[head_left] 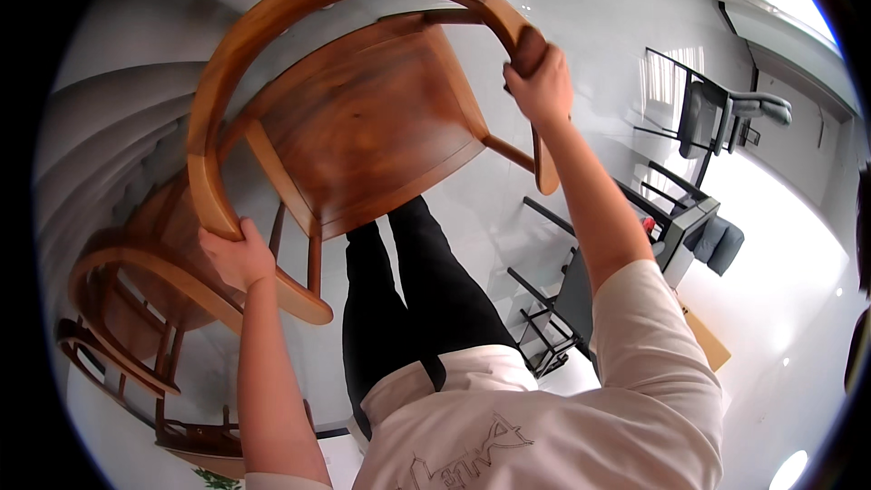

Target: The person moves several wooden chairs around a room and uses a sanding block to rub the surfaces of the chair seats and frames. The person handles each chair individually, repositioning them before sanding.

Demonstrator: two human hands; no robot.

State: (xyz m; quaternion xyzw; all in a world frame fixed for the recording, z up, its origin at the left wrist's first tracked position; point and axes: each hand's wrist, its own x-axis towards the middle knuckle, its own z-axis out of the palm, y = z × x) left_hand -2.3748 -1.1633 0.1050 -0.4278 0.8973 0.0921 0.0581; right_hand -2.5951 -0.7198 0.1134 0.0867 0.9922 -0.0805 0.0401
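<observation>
A brown wooden armchair [358, 118] with a curved, horseshoe-shaped top rail and a broad wooden seat stands right in front of my legs. My left hand [238, 254] is wrapped around the rail's left arm, close to its rounded end. On the other side my right hand [543, 86] grips the right arm of the same rail, a little above its end. The seat lies between my two arms, its near edge just ahead of my black trousers. Most of the chair's legs are hidden under the seat.
More wooden armchairs [150, 259] crowd the left side, close to the held chair. Over to the right are a dark grey chair with a black frame [699, 118] and a black-framed table [685, 231]. Pale curtains [118, 118] hang at the far left.
</observation>
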